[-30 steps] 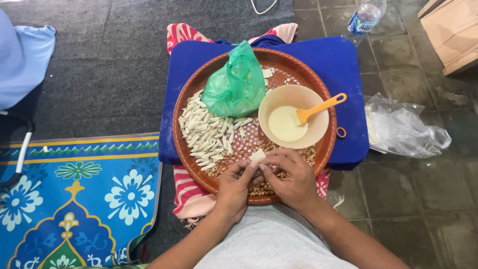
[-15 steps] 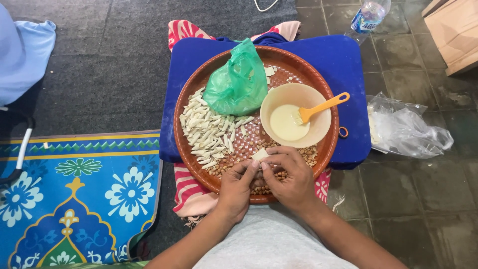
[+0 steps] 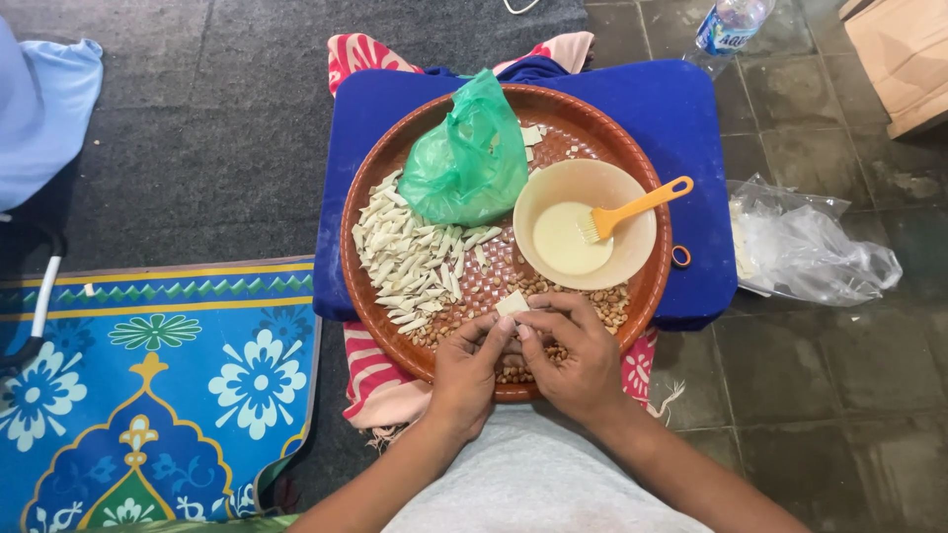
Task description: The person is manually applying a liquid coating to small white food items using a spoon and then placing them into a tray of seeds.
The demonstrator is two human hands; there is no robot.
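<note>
A round brown woven tray (image 3: 367, 286) rests on a blue cushion (image 3: 691, 148) in front of me. At its near edge my left hand (image 3: 464, 375) and my right hand (image 3: 573, 360) meet, pinching a small pale square of wrapper (image 3: 512, 303) between the fingertips. Peanuts (image 3: 612, 301) lie scattered under and beside my hands. A heap of several pale rolled pieces (image 3: 410, 257) fills the tray's left side. A tied green plastic bag (image 3: 466, 158) sits at the back. A beige bowl (image 3: 632, 247) of whitish liquid holds an orange brush (image 3: 632, 209).
A clear plastic bag (image 3: 810, 247) lies on the tiled floor at the right. A plastic bottle (image 3: 726, 22) and a cardboard box (image 3: 904, 54) stand at the far right. A blue flowered mat (image 3: 148, 395) covers the floor to the left, with light blue cloth (image 3: 44, 109) beyond.
Both hands stay together at the tray's near edge, working the small pale wrapper with slight finger movement. Nothing else has moved.
</note>
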